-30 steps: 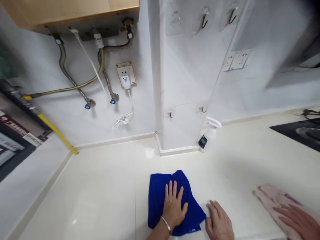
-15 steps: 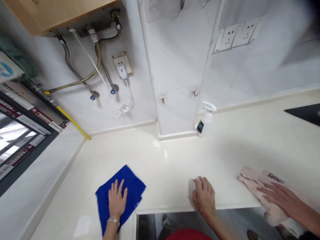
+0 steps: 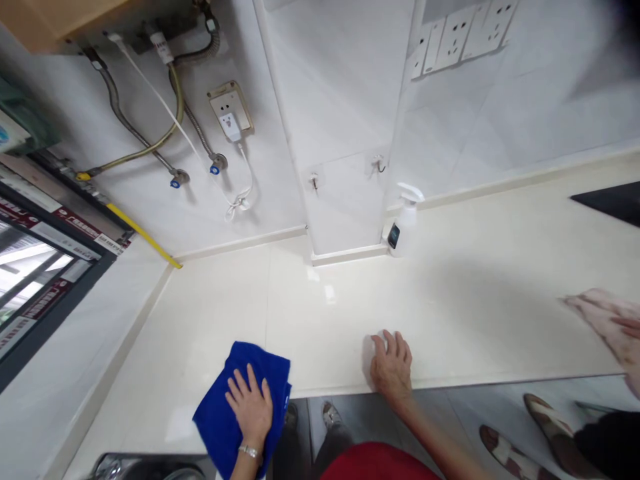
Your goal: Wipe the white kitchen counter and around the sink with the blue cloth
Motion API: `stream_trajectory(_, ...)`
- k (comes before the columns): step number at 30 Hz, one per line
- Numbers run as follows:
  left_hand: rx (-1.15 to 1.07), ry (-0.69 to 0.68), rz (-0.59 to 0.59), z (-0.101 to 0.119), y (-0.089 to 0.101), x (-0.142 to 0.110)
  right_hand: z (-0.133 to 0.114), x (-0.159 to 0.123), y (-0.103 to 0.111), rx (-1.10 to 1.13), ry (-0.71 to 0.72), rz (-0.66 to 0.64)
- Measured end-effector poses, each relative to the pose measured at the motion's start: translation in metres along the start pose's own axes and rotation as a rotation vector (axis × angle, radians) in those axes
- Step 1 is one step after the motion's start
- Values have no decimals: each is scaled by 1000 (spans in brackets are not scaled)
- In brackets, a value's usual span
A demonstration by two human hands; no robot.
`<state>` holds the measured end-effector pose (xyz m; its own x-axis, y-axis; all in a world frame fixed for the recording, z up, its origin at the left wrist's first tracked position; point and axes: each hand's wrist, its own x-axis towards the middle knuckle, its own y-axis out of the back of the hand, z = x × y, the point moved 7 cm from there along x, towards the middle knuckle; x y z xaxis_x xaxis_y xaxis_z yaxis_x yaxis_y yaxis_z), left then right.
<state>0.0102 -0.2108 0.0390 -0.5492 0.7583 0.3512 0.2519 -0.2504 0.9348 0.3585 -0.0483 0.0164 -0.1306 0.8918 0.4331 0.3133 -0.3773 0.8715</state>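
My left hand [image 3: 253, 410] lies flat on the blue cloth [image 3: 217, 427], palm down, fingers and thumb spread wide, pressing on it rather than gripping it. The cloth is spread on the pale counter [image 3: 340, 320] at my left, its right side beside the inner corner where the front edge begins. A silvery bracelet [image 3: 249, 451] circles that wrist.

My right hand [image 3: 393, 367] rests on the counter near the front edge, half open with the fingers bent; I see nothing in it (the underside of the palm is hidden from me). Below, my red top [image 3: 375, 463] shows at the bottom of the view.

Ahead, a white spray bottle [image 3: 404, 227] stands upright at the foot of the wall pillar [image 3: 345, 207], well apart from both hands. Far to my right, a co-worker's hand [image 3: 633, 327] is on a pale pink cloth [image 3: 597, 313] on the same counter. At the far left, a yellow pipe [image 3: 145, 235] slants down to the counter's back corner.
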Motion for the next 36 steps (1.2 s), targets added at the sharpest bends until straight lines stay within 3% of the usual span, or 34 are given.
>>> stream_trajectory(7, -157, -263, -128, 91, 1, 4, 2, -2, -2, 17, -5, -6)
stream_trajectory(12, -253, -383, -189, 129, 2, 23, 3, -3, -7, -16, 7, -3)
stream_trajectory(20, -321, -459, -232, 137, -9, 83, 4, -6, -9, -13, 22, 40)
stream_trajectory(30, -348, -339, -208, 142, -46, 174, 2, -6, -6, -31, 41, 56)
stream_trajectory(36, -351, -313, -185, 156, -70, 221, 11, -11, -17, -92, 78, 24)
